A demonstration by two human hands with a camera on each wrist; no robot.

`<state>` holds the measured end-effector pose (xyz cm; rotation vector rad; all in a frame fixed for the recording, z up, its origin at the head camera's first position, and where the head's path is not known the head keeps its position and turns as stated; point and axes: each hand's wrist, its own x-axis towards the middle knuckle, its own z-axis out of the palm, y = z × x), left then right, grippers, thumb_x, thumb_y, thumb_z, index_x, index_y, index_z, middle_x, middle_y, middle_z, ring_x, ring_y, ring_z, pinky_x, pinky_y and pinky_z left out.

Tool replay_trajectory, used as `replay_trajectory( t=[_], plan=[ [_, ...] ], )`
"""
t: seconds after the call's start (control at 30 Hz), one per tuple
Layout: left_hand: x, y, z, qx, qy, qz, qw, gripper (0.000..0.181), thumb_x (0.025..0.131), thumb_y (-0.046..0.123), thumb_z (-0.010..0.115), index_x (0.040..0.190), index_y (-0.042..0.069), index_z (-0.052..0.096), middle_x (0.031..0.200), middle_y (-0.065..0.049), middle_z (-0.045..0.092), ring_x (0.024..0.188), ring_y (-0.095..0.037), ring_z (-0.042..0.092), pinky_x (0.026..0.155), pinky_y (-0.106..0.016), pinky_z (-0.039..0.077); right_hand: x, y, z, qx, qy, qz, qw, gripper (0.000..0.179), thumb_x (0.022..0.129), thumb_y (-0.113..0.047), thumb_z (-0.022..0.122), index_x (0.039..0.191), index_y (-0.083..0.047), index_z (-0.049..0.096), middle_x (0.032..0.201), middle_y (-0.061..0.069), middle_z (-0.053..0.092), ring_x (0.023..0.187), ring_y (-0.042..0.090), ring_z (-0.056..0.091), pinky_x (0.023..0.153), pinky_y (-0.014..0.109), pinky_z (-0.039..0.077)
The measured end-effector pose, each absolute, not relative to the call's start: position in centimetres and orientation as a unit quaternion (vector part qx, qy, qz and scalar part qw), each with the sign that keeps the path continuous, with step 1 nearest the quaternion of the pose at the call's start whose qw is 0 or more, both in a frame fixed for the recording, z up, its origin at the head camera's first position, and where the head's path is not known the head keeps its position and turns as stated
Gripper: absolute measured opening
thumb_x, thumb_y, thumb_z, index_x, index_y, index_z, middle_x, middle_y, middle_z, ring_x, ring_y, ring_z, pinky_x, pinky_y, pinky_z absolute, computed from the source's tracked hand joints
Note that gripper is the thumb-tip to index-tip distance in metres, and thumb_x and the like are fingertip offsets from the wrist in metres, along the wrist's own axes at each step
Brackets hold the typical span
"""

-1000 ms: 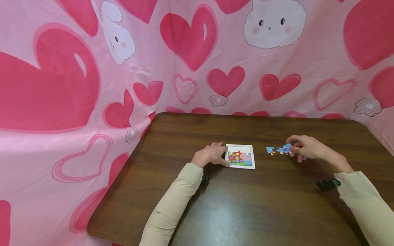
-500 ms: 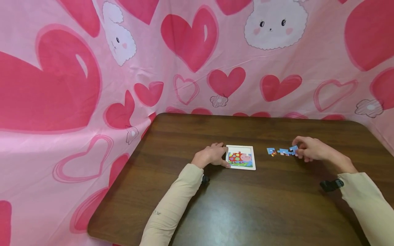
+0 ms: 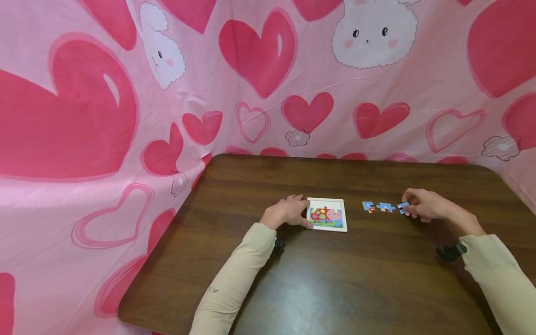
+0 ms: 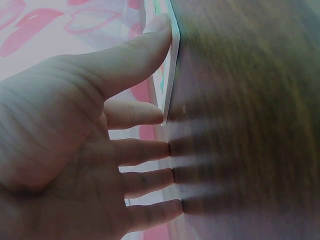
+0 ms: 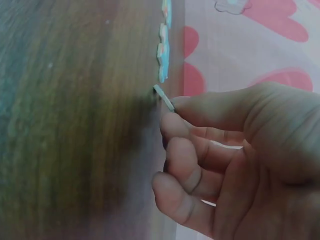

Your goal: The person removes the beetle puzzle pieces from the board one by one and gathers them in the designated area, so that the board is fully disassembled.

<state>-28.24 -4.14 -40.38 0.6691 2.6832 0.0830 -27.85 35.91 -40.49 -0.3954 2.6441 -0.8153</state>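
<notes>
A white-framed jigsaw puzzle, its picture a pink pig figure in spotted red, lies on the brown table, with a white area along its top. My left hand rests at its left side. In the left wrist view the thumb lies on the frame's edge, while the straight fingers touch the table. Right of the puzzle, my right hand pinches a blue puzzle piece between thumb and index finger, tilted with one edge low over the table. Beside it lie a middle blue piece and a left blue piece.
The dark wooden table has rounded corners. Behind it and to the left hangs a pink cloth printed with hearts and rabbit faces. Each wrist wears a black strap, such as the right strap.
My right hand has moved to the right with its puzzle piece, drawing it off the middle piece, which now shows fully. The left hand and the framed puzzle have stayed in place.
</notes>
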Motion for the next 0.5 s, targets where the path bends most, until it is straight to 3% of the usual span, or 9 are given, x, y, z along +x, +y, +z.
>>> replay_trajectory(
  t=[0.3, 0.5],
  plan=[
    [-28.15, -4.17, -40.12, 0.232, 0.954, 0.028, 0.186, 0.083, 0.085, 0.055, 0.069, 0.152, 0.019, 0.037, 0.163, -0.007, 0.026, 0.149, -0.028, 0.024, 0.120, -0.049, 0.027, -28.07, 36.01, -40.69, -0.109, 0.935, -0.278, 0.194, 0.028, 0.098, -0.019, 0.060, 0.107, 0.002, 0.043, 0.068, 0.001, 0.054, 0.050, 0.014, 0.047, 0.046, 0.027, 0.044],
    [-27.90, -4.13, -40.12, 0.234, 0.954, 0.032, 0.186, 0.082, 0.085, 0.055, 0.069, 0.152, 0.019, 0.037, 0.162, -0.007, 0.027, 0.149, -0.028, 0.025, 0.119, -0.049, 0.028, -27.80, 35.67, -40.51, -0.116, 0.944, -0.255, 0.172, 0.023, 0.097, -0.017, 0.060, 0.105, -0.001, 0.047, 0.067, 0.001, 0.053, 0.049, 0.014, 0.047, 0.045, 0.027, 0.043]
  ],
)
